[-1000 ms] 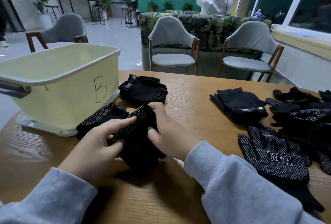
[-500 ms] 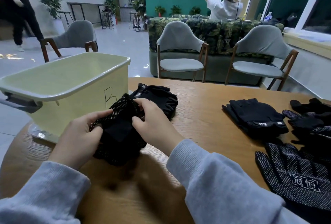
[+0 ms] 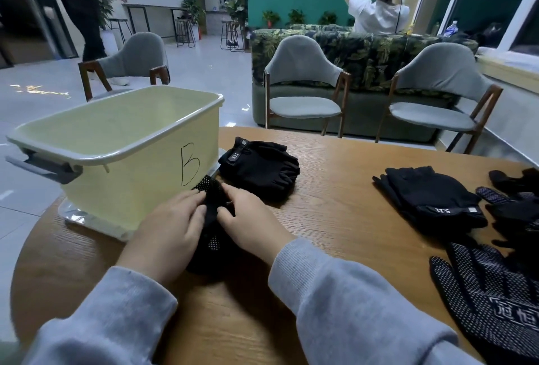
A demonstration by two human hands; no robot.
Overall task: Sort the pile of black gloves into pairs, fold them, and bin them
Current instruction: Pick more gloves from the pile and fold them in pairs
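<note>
Head view, the only one. Both hands work one dotted glove bundle (image 3: 214, 218) on the table (image 3: 335, 218), just in front of the pale yellow bin (image 3: 131, 166) marked "B".

Left hand (image 3: 169, 230): lies over the bundle's left side, fingers (image 3: 192, 201) curled down onto the fabric and gripping it. Right hand (image 3: 248, 218): on the bundle's right side, fingers bent, tips pinching the cloth near the middle. The two hands nearly touch over the bundle. Bundle looks compact and doubled over; its dotted grip side shows at the far end, close against the bin wall. Cannot tell if it is one glove or a pair.

Bin: the inside that shows holds nothing; its floor is hidden by the near wall, so contents uncertain.

Other gloves:
- folded black pair (image 3: 259, 166) with a "5.11" strap, beside the bin's right corner, just beyond the hands.
- second folded pair (image 3: 431, 198), same strap label, well to the right.
- loose glove pile (image 3: 516, 207) at the far right edge, unsorted, fingers splayed.
- large dotted glove (image 3: 490, 303) flat at lower right, printed logo up.

Progress, as judged: partway. Two pairs folded but lying outside the bin; a third bundle mid-fold in hand. Left: finish this fold, bin all the bundles, then pair and fold the right-hand pile.
</note>
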